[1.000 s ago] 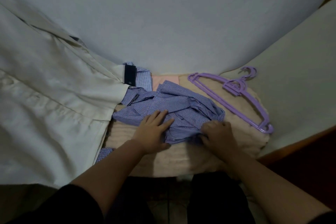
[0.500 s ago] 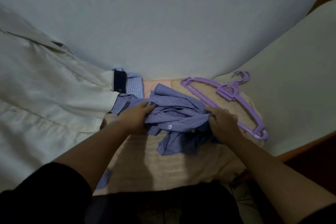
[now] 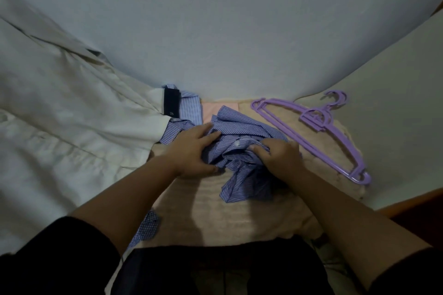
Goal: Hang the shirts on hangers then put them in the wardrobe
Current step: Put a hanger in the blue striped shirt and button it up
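Both hands are on the striped shirt (image 3: pixel 242 151), which lies bunched on a beige towel (image 3: pixel 227 218) right in front of the person. Left hand (image 3: pixel 191 153) has thumb and fingers curled round the shirt's left edge; right hand (image 3: pixel 278 158) pinches a fold near a white button, fingers bent into the cloth. Out from the right hand, just past the shirt, lie the purple hangers (image 3: pixel 318 124) (a small stack, I think). Their long axis runs diagonally from far-left to near-right, hooks toward the far right. They lie on the right hand's side and nearer to it, so that hand seems the likely one to fetch one. To the left, a white shirt (image 3: pixel 60 112) spreads wide, with a checked shirt (image 3: pixel 172 132) partly tucked beneath it.
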The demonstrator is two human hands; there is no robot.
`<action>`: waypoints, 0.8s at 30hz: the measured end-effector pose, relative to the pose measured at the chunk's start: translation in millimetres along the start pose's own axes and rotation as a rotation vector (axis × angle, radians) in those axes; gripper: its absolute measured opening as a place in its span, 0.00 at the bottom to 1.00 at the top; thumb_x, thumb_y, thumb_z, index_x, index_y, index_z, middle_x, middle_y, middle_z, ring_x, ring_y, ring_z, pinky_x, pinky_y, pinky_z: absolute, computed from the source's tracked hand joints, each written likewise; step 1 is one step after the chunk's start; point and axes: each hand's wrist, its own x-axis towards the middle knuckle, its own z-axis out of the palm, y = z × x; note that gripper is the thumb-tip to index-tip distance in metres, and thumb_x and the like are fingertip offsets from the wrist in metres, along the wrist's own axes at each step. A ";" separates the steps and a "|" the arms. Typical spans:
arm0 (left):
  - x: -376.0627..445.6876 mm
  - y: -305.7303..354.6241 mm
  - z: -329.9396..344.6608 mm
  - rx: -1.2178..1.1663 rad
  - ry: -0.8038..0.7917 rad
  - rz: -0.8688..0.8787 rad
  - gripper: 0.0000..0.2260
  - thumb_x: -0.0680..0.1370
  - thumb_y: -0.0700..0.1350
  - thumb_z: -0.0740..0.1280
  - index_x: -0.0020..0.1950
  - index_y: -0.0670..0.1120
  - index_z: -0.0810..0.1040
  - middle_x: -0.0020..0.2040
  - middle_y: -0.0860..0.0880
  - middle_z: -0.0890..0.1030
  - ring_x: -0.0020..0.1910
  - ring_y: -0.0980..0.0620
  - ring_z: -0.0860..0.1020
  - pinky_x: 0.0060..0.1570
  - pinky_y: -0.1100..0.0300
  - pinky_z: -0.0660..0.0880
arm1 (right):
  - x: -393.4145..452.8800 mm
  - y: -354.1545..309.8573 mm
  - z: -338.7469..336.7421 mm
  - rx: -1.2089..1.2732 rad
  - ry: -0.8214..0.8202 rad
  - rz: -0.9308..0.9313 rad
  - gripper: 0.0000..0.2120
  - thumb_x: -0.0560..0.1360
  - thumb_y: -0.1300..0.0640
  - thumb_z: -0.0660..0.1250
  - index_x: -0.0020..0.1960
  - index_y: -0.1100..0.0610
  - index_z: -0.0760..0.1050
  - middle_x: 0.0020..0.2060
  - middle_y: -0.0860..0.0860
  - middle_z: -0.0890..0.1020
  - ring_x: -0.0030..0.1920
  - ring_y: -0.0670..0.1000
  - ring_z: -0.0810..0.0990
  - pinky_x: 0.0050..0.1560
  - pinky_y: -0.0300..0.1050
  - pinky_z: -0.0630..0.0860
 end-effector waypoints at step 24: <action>13.1 13.3 25.7 0.206 0.017 0.063 0.25 0.73 0.63 0.56 0.61 0.51 0.80 0.69 0.44 0.70 0.67 0.41 0.68 0.64 0.46 0.62 | -7.4 20.9 -13.5 -0.409 -0.396 -0.040 0.44 0.59 0.24 0.59 0.70 0.44 0.64 0.72 0.48 0.62 0.72 0.51 0.60 0.65 0.57 0.59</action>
